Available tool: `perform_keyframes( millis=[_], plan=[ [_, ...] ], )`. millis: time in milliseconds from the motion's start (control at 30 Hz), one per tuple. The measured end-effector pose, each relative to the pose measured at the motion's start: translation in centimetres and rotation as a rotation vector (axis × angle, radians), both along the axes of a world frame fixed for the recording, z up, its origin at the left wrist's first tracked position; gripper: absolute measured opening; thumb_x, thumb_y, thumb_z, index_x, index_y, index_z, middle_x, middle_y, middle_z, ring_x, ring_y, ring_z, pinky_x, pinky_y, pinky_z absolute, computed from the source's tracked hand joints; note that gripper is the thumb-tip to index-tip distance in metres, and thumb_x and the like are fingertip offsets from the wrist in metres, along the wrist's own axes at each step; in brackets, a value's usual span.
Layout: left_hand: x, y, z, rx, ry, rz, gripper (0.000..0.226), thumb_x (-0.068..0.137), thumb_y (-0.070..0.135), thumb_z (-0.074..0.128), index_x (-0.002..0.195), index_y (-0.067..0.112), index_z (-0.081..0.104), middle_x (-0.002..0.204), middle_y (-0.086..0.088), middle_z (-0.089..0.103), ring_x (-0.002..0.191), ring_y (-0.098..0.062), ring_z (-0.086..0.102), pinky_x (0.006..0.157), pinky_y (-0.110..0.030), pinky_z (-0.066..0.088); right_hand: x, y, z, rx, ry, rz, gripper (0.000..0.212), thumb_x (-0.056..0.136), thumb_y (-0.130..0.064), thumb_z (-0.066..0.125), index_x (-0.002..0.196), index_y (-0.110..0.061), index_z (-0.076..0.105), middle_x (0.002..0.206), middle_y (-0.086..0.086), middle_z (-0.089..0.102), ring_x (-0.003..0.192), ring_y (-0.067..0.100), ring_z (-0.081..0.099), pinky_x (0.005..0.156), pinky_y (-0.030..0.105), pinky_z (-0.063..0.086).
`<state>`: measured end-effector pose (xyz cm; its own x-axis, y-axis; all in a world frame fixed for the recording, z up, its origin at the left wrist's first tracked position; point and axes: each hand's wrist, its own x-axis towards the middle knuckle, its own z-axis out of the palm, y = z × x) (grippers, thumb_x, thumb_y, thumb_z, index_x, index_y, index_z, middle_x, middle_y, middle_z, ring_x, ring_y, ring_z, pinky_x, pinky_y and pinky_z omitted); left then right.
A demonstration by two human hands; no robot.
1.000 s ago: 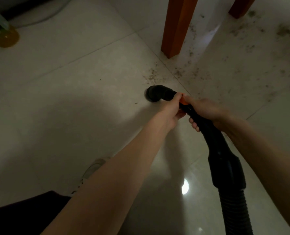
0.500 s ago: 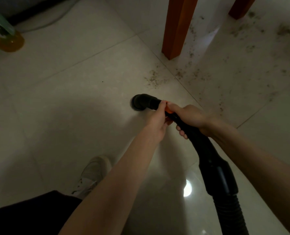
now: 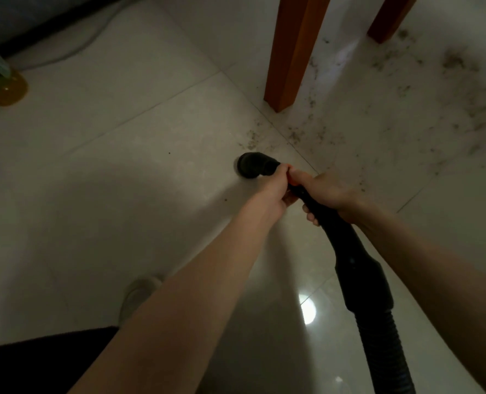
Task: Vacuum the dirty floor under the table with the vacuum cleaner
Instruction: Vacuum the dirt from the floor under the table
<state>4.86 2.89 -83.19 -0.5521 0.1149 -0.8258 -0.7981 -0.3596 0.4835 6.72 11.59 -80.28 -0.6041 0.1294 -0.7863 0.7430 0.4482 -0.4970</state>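
Since half a sec ago, nozzle [image 3: 254, 165] swung back toward table leg [image 3: 288, 52], just short of dirt [image 3: 307, 135] by it. Left hand [image 3: 270, 191] & right hand [image 3: 325, 191] both wrapped round wand [image 3: 347, 245]. Mid-sweep, prob.; next push needs nozzle fwd, past leg.

The floor [image 3: 122, 155] was pale glossy tile with thin grout lines. Two wooden legs [image 3: 290, 52] stood on it at twelve to one o'clock. Dirt [image 3: 406, 89] lay scattered around them, spreading toward two o'clock. The black nozzle [image 3: 250, 166] met the tile near centre. An orange-bottomed container [image 3: 3, 89] sat at ten o'clock, a shoe [image 3: 139, 294] at seven.
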Motion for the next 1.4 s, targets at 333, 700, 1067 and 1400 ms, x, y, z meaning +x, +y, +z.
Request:
perform_keyframes(
  millis=[333, 700, 1067, 1400],
  plan=[
    [4.8, -0.8, -0.6, -0.056, -0.065, 0.161, 0.022, 0.095, 0.027, 0.046, 0.087, 0.008, 0.055, 0.072, -0.002, 0.057, 0.06, -0.014, 0.055, 0.051, -0.023, 0.045, 3.2, -2.0, 1.6, -0.034, -0.081, 0.113, 0.071, 0.094, -0.053, 0.046, 0.111, 0.015, 0.057, 0.055, 0.011, 0.05, 0.03, 0.014, 0.048, 0.034, 0.019, 0.041],
    [8.1, 1.9, -2.6, 0.022, -0.033, 0.126, 0.029, 0.094, 0.03, 0.052, 0.105, 0.004, 0.059, 0.091, -0.008, 0.063, 0.072, -0.015, 0.061, 0.067, -0.023, 0.052, 6.2, 1.6, 0.8, -0.028, -0.128, 0.104, 0.072, 0.093, -0.056, 0.045, 0.111, 0.013, 0.059, 0.058, 0.011, 0.05, 0.035, 0.015, 0.049, 0.036, 0.019, 0.041],
    [8.3, 7.4, -1.2, 0.119, -0.008, -0.185, 0.033, 0.094, 0.031, 0.053, 0.11, 0.002, 0.057, 0.092, -0.011, 0.064, 0.074, -0.017, 0.062, 0.07, -0.026, 0.053, 9.7, 6.5, 1.6, 0.07, -0.028, -0.162, 0.066, 0.095, -0.055, 0.042, 0.103, 0.008, 0.061, 0.053, 0.009, 0.053, 0.034, 0.015, 0.05, 0.036, 0.021, 0.042],
    [7.0, 6.0, -1.9, 0.053, 0.001, -0.145, 0.03, 0.097, 0.033, 0.046, 0.107, 0.006, 0.054, 0.082, -0.005, 0.06, 0.067, -0.014, 0.058, 0.057, -0.021, 0.048, 7.9, 4.8, 0.5, -0.023, -0.014, -0.168, 0.065, 0.097, -0.052, 0.041, 0.109, 0.01, 0.058, 0.054, 0.01, 0.051, 0.033, 0.015, 0.049, 0.035, 0.02, 0.043]
  ],
)
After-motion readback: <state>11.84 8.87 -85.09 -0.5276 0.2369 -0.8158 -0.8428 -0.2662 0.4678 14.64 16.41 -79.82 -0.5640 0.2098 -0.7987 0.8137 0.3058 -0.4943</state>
